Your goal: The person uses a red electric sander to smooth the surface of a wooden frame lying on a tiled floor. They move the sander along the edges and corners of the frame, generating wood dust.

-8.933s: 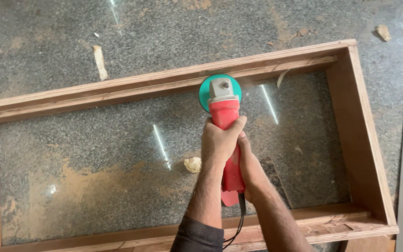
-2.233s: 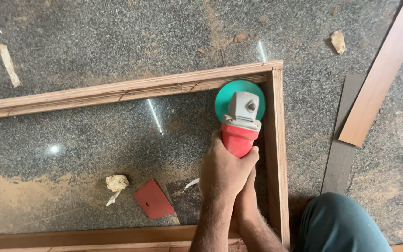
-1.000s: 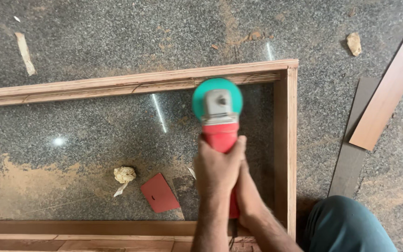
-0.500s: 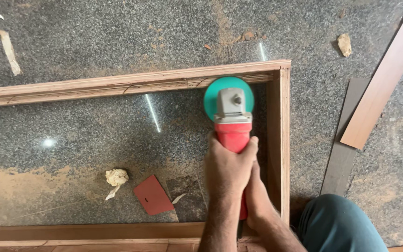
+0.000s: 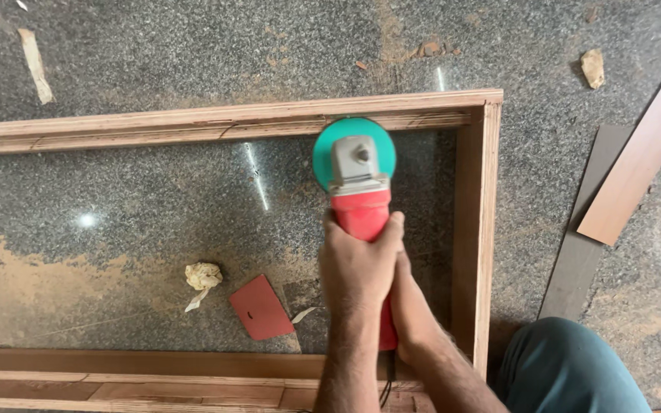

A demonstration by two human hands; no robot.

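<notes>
A red angle grinder (image 5: 361,208) with a grey head and a teal sanding disc (image 5: 329,149) is held against the inner face of the far rail of a wooden frame (image 5: 216,121) lying on a speckled stone floor. My left hand (image 5: 357,264) wraps the front of the red body. Behind it, my right hand (image 5: 408,306) grips the rear of the handle, partly hidden. The disc sits near the frame's far right corner (image 5: 483,103). A black cord drops from the handle's rear.
Inside the frame lie a red sanding sheet (image 5: 262,307), a crumpled paper wad (image 5: 203,275) and sawdust. Wood and laminate strips (image 5: 636,172) lie to the right outside the frame. My knee in teal trousers (image 5: 575,371) is at the lower right. Wood chips scatter the floor.
Over the last second the grinder has slid back and forth along the far rail near the right corner, and now sits a little left of where it was half a second ago.
</notes>
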